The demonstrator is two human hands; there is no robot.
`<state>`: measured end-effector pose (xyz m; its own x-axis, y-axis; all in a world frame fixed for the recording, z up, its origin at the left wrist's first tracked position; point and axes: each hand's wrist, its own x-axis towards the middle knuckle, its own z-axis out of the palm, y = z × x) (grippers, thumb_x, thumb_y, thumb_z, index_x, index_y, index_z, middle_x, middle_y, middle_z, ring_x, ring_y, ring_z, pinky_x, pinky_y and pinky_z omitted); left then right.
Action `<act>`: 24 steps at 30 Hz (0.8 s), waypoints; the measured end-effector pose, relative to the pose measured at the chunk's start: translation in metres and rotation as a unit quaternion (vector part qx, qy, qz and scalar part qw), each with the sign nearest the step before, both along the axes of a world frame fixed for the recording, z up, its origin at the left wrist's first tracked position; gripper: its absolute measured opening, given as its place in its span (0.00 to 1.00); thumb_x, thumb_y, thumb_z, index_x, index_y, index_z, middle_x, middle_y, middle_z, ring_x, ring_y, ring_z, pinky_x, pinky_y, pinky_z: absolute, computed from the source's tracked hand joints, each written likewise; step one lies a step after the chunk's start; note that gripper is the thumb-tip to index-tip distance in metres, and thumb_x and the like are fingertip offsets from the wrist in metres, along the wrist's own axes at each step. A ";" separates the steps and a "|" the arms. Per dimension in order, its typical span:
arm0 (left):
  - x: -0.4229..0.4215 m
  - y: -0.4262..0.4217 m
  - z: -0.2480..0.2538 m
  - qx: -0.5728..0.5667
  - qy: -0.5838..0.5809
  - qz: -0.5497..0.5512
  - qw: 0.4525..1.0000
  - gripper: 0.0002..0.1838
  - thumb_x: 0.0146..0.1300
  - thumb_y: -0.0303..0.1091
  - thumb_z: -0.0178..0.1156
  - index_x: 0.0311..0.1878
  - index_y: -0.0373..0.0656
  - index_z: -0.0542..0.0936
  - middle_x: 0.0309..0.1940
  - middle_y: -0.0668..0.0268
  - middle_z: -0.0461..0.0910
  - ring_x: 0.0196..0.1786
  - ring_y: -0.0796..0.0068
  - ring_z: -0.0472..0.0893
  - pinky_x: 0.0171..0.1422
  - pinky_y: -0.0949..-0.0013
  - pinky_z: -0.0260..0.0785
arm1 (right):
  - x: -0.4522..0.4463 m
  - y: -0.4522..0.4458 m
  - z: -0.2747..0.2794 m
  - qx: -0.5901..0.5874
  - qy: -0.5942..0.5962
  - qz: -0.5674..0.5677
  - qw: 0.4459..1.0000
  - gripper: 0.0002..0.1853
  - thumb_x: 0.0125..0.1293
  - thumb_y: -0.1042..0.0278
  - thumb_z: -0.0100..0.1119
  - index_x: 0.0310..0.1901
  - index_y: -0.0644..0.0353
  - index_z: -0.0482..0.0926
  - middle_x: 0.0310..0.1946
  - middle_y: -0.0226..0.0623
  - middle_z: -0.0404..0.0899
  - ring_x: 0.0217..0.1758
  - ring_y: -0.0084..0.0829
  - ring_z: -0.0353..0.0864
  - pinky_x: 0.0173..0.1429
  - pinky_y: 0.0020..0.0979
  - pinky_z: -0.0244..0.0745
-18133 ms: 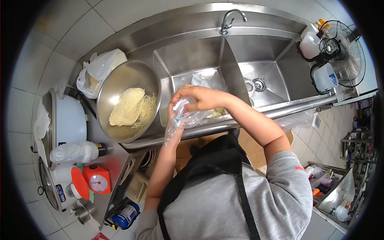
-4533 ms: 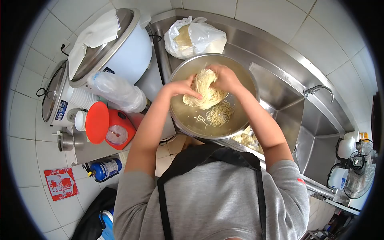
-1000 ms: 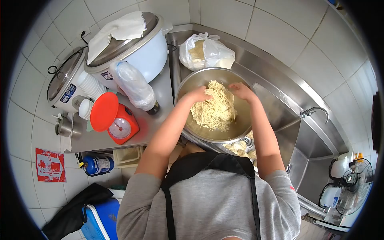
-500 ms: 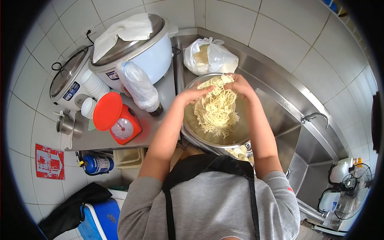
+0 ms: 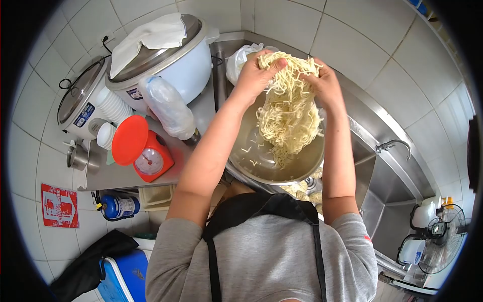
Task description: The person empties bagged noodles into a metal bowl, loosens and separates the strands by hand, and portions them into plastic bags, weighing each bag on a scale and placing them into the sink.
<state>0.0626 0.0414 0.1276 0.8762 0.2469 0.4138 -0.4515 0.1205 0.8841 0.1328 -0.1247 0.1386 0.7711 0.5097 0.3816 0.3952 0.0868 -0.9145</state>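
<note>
A big clump of pale yellow noodles (image 5: 289, 113) hangs from both hands above a large steel bowl (image 5: 274, 173). My left hand (image 5: 259, 73) grips the top of the clump on the left, thumb over the strands. On the right side of the same clump, my right hand (image 5: 323, 83) has its fingers closed around the noodles. Loose strands drop toward the bowl, and a few short bits lie on its inner surface. Behind my left hand, a white plastic bag (image 5: 239, 63) is partly hidden.
To the left stand a red scale (image 5: 150, 162), a plastic-wrapped bottle (image 5: 168, 105), stacked white cups (image 5: 113, 105) and a large lidded cooker (image 5: 166, 75). Steel sinks and a faucet (image 5: 395, 146) are on the right, with several pale lumps (image 5: 302, 191) beside the bowl.
Both hands came into the noodles from their sides, took hold of them and raised the clump up and away from me. It now hangs stretched, higher than before. The view has shifted slightly.
</note>
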 end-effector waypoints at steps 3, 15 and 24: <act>0.012 -0.009 -0.023 0.016 0.101 0.063 0.993 0.30 0.62 0.60 0.49 0.43 0.37 0.75 0.35 0.66 0.77 0.38 0.78 0.74 0.44 0.74 0.66 | -0.015 0.022 -0.040 0.034 -0.090 -0.118 0.988 0.16 0.57 0.62 0.62 0.44 0.59 0.73 0.31 0.35 0.79 0.35 0.25 0.77 0.41 0.27 0.70; 0.019 -0.022 -0.100 -0.116 0.120 0.071 0.983 0.19 0.63 0.50 0.52 0.43 0.41 0.71 0.36 0.64 0.74 0.39 0.77 0.73 0.45 0.72 0.66 | -0.046 0.030 -0.087 -0.146 -0.120 -0.114 0.975 0.25 0.65 0.43 0.43 0.47 0.59 0.74 0.30 0.52 0.78 0.37 0.50 0.78 0.42 0.42 0.70; -0.009 0.043 -0.095 0.397 0.186 -0.244 0.865 0.16 0.54 0.42 0.63 0.39 0.41 0.74 0.34 0.67 0.76 0.40 0.78 0.74 0.45 0.72 0.67 | 0.023 -0.025 -0.103 -0.303 -0.012 0.036 0.952 0.26 0.58 0.41 0.54 0.38 0.61 0.78 0.38 0.42 0.76 0.48 0.35 0.74 0.51 0.34 0.67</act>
<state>0.0534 0.0839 0.0330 0.9046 -0.4233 -0.0493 -0.1853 -0.4949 0.8490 0.1553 -0.1497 0.0352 0.7205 0.6932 0.0174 0.4295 -0.4265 -0.7960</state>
